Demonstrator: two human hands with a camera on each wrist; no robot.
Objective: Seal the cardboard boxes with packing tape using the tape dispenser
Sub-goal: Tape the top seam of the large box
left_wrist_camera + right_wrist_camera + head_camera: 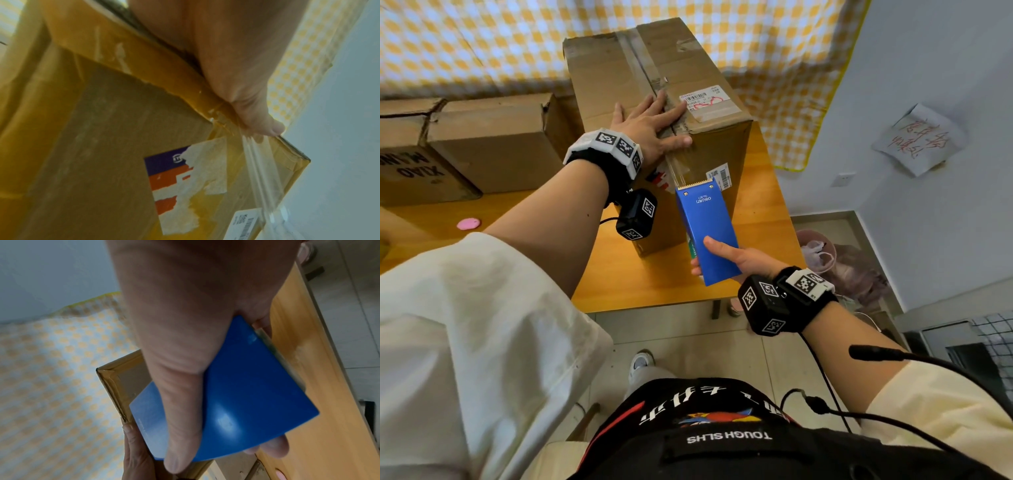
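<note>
We've got the box (654, 102) upright on the table (767, 219), its top seam running away from us. L hand (650, 126) lies flat, fingers straight, pressing the tape (675, 164) at the near top edge. R hand (736, 257) grips the blue dispenser (703, 229) below, in front of the near face, tape stretched between the 2. Next move likely a downward pull, then cut; R hand nearer.
</note>
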